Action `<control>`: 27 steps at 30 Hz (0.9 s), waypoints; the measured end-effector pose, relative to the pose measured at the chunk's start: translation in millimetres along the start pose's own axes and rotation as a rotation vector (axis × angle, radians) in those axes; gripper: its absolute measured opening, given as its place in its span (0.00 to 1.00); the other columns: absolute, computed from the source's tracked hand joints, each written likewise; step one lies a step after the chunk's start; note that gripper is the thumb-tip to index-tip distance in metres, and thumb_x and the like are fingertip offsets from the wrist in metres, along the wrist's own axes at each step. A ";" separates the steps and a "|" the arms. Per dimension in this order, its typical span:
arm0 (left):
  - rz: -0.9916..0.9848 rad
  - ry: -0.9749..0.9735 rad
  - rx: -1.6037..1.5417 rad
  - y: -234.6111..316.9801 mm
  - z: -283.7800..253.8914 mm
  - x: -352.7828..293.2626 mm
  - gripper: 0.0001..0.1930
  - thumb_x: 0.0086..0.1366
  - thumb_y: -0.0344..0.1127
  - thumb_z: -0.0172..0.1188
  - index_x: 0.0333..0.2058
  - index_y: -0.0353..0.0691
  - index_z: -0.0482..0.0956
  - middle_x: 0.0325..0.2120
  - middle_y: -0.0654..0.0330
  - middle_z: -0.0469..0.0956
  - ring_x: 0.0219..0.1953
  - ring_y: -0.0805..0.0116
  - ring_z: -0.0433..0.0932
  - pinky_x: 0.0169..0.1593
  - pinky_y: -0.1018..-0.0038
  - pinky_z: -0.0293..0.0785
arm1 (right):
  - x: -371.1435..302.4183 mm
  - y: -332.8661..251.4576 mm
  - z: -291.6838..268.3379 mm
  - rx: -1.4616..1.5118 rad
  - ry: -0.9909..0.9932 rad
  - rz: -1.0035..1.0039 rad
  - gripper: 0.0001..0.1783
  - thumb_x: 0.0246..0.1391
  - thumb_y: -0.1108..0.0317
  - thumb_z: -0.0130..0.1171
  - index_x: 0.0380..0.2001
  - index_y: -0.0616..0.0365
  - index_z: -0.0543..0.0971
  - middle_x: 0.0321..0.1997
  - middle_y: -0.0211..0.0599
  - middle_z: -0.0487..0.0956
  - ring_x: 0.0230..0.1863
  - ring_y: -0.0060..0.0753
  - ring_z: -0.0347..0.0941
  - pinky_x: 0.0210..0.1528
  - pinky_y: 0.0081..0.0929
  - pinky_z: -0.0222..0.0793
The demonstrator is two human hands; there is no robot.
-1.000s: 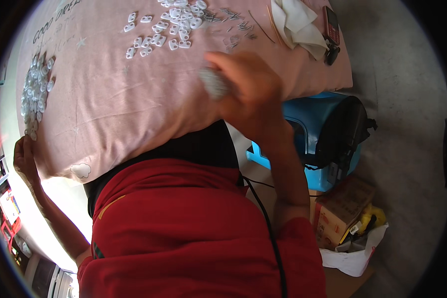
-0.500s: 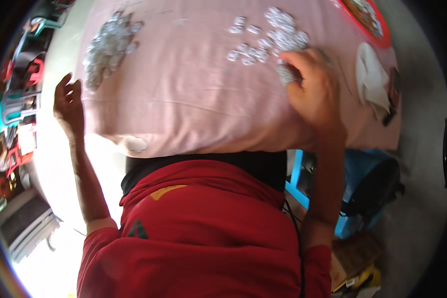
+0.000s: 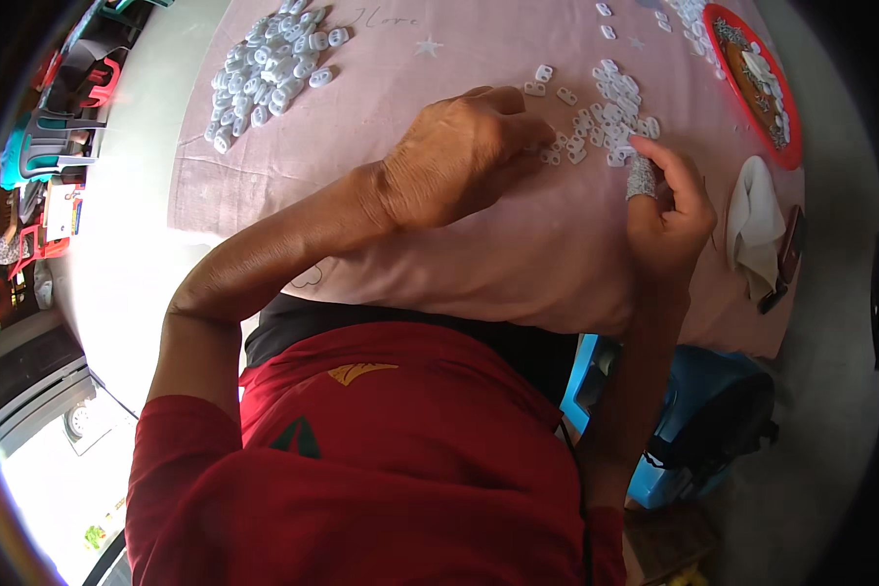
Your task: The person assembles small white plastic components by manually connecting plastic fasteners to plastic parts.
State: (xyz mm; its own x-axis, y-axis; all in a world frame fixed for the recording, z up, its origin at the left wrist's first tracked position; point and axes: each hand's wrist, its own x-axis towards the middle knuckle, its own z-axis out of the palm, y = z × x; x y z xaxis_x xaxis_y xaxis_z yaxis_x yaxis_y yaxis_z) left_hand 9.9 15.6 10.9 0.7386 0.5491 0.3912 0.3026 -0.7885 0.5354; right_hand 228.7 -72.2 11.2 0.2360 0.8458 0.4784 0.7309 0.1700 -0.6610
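My left hand [image 3: 464,151] reaches across the table, back of the hand up, its fingers bent together at the near left edge of a loose group of small white oval plastic pieces with two holes [image 3: 610,103]. What its fingertips hold, if anything, is hidden. On the group's near right side is my right hand [image 3: 669,200], index finger and thumb brought together against the pieces. A greyish wrapping [image 3: 641,179] covers the thumb. Whether a piece sits in that pinch is unclear. A larger heap of similar white pieces [image 3: 269,73] lies at the far left.
A red-rimmed tray [image 3: 793,146] with small metal parts and white pieces stands at the far right. More white pieces [image 3: 693,24] lie beside it. A white cloth [image 3: 754,220] and a dark phone-like object [image 3: 791,249] rest near the right edge of the pink tablecloth [image 3: 361,146].
My left hand has swung from beyond the table's left edge across to the white pieces. My right hand has moved slightly right and nearer. The view has shifted a little.
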 end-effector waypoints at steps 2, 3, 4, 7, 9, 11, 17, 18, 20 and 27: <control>-0.023 -0.021 -0.020 -1.6 0.5 3.4 0.09 0.58 0.32 0.60 0.39 0.40 0.80 0.30 0.53 0.76 0.32 0.51 0.78 0.36 0.62 0.75 | -1.1 7.1 -2.5 -0.024 0.001 -0.012 0.19 0.41 0.84 0.48 0.37 0.60 0.82 0.32 0.37 0.79 0.33 0.31 0.75 0.36 0.24 0.69; -0.049 -0.042 -0.041 -2.7 0.6 5.1 0.09 0.58 0.32 0.60 0.39 0.41 0.80 0.30 0.54 0.76 0.33 0.52 0.78 0.36 0.62 0.75 | -1.5 9.8 -3.5 -0.048 -0.001 -0.024 0.21 0.42 0.85 0.46 0.38 0.62 0.82 0.34 0.35 0.79 0.37 0.26 0.75 0.40 0.21 0.69; -0.042 -0.043 -0.041 -3.4 1.0 6.7 0.09 0.58 0.32 0.60 0.39 0.41 0.80 0.30 0.54 0.76 0.33 0.52 0.78 0.36 0.62 0.75 | -1.4 10.8 -3.7 -0.050 0.005 -0.023 0.21 0.42 0.85 0.46 0.38 0.62 0.82 0.34 0.35 0.79 0.37 0.26 0.75 0.40 0.21 0.69; -0.128 -0.002 -0.091 -4.1 1.4 15.1 0.10 0.58 0.32 0.60 0.39 0.41 0.80 0.30 0.54 0.76 0.34 0.53 0.78 0.37 0.63 0.75 | 0.7 5.6 -1.1 -0.144 -0.076 -0.262 0.18 0.45 0.84 0.49 0.38 0.60 0.82 0.32 0.34 0.79 0.35 0.25 0.74 0.37 0.19 0.67; -0.152 0.037 -0.042 -3.2 -1.9 23.4 0.10 0.57 0.32 0.61 0.38 0.40 0.80 0.32 0.53 0.77 0.35 0.53 0.78 0.37 0.64 0.75 | 0.8 -0.3 -0.1 -0.098 0.059 -0.211 0.16 0.47 0.83 0.52 0.38 0.60 0.82 0.32 0.33 0.79 0.34 0.23 0.75 0.37 0.19 0.68; 0.079 0.109 0.103 -21.4 2.7 38.8 0.10 0.57 0.32 0.61 0.39 0.39 0.80 0.33 0.53 0.78 0.35 0.53 0.78 0.38 0.64 0.76 | -0.2 4.7 -1.8 -0.075 0.123 -0.117 0.16 0.48 0.84 0.52 0.39 0.61 0.82 0.32 0.33 0.80 0.34 0.23 0.75 0.38 0.20 0.69; 0.149 0.069 -0.138 -9.2 8.8 40.6 0.10 0.58 0.29 0.61 0.40 0.36 0.80 0.34 0.53 0.78 0.34 0.54 0.78 0.39 0.66 0.76 | -2.4 13.7 -1.0 0.007 0.396 0.031 0.14 0.49 0.83 0.54 0.39 0.63 0.82 0.32 0.34 0.81 0.31 0.22 0.75 0.33 0.18 0.70; 0.077 0.109 -0.215 -9.1 7.9 39.5 0.10 0.58 0.28 0.61 0.40 0.36 0.80 0.33 0.53 0.78 0.33 0.55 0.78 0.38 0.67 0.76 | -3.2 15.2 -0.6 0.037 0.463 0.072 0.14 0.51 0.82 0.54 0.40 0.64 0.82 0.32 0.34 0.81 0.31 0.20 0.75 0.34 0.17 0.70; -0.045 0.112 -0.222 -21.6 0.8 43.3 0.10 0.58 0.28 0.61 0.39 0.36 0.80 0.32 0.53 0.78 0.32 0.57 0.78 0.38 0.68 0.76 | -2.8 17.8 -4.1 0.045 0.497 0.099 0.13 0.52 0.81 0.54 0.41 0.64 0.82 0.33 0.35 0.82 0.32 0.20 0.75 0.34 0.16 0.70; -0.012 -0.001 -0.209 -28.2 6.7 38.8 0.08 0.56 0.31 0.65 0.36 0.38 0.82 0.29 0.55 0.77 0.30 0.61 0.78 0.35 0.69 0.75 | -0.8 11.4 -6.1 0.059 0.614 0.229 0.11 0.57 0.77 0.53 0.41 0.69 0.81 0.35 0.40 0.82 0.36 0.26 0.77 0.41 0.19 0.73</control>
State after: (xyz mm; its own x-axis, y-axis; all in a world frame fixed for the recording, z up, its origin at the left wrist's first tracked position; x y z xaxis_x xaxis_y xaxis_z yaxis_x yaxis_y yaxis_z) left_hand 34.0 57.3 6.0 0.7364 0.5575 0.3832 0.1796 -0.7073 0.6838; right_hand 240.7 -74.0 6.8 0.7167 0.4249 0.5530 0.5864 0.0618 -0.8076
